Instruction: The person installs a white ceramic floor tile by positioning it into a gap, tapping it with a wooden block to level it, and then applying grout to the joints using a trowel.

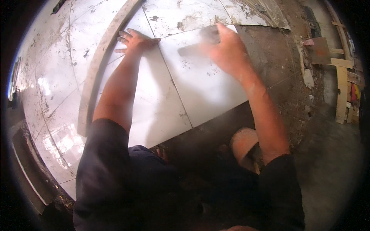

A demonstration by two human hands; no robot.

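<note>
My left hand (135, 41) lies flat with fingers spread on a white floor tile, beside a long grey straight bar (95, 73). It holds nothing. Over the neighbouring white tile (208, 92), my right hand (230, 52) is closed around a tool (210, 34) smeared by motion. A dark rounded part and a grey bar-like part show, but its exact kind is unclear. A thin joint line (175, 90) runs between the two tiles. Behind my right forearm stands an orange-rimmed bucket (244, 138), partly hidden.
White tiles with dirt smears (58, 77) stretch away on the left. Bare brown ground (281, 57) borders the tile's right side and its near edge. Wooden boards (342, 94) stand at far right, near a brownish block (320, 51). Grey floor (327, 161) lies at lower right.
</note>
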